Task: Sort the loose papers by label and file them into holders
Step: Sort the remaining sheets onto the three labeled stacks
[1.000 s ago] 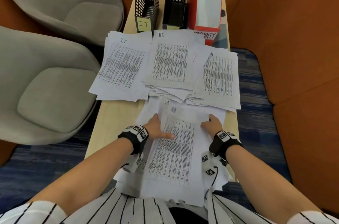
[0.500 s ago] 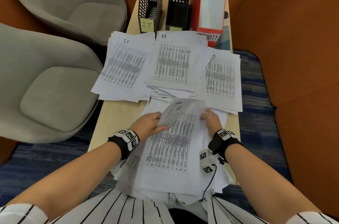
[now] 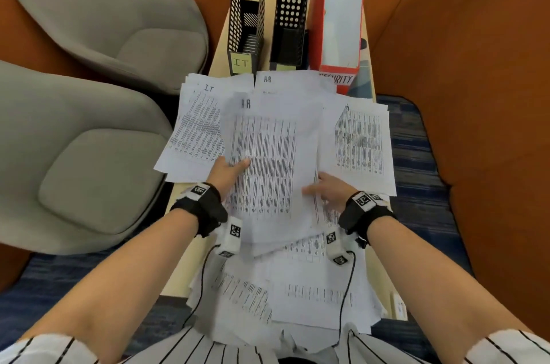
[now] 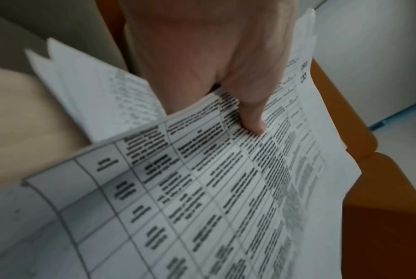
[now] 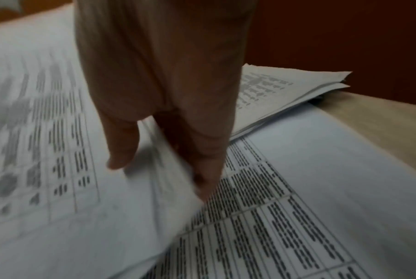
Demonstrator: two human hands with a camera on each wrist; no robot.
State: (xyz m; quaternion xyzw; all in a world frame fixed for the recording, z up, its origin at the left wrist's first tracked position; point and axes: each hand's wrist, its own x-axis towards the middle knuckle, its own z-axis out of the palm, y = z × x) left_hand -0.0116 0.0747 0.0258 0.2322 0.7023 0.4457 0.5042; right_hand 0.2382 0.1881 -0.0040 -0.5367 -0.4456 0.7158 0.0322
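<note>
Your left hand [image 3: 227,168] pinches the left edge of the HR sheet [image 3: 268,161] at frame centre, thumb [image 4: 252,120] on top, fingers beneath. Your right hand [image 3: 329,189] holds its right edge, thumb above and fingers under the paper. The sheet hangs over the HR pile [image 3: 285,83], below the black holders [image 3: 247,6] at the top; unsorted papers [image 3: 297,295] lie lower centre
</note>
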